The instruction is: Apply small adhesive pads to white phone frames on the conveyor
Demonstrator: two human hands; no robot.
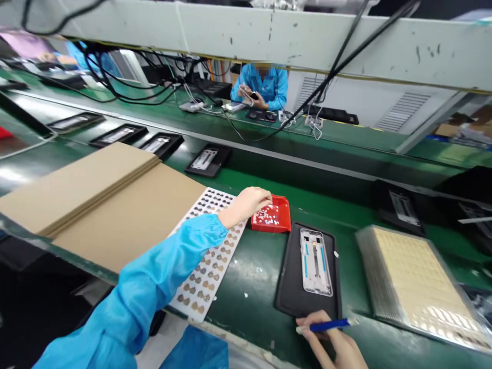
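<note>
The left hand [251,201] hangs over the red tray [285,215], fingers curled; whether they pinch anything, I cannot tell. Its small white pieces [269,215] call for a light touch. The right hand [332,342], fingers closed around a blue pen-like tool [328,325], should keep clear of the phone frame [325,284] on the black tray [290,287] just beyond.

The loose, creased, bright-blue left sleeve [154,274] has a gathered cuff [220,228]; left hand [250,201] and right hand [332,341] are bare.

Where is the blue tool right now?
At lower right in the head view: the blue tool is in the right hand, by the black tray.
</note>
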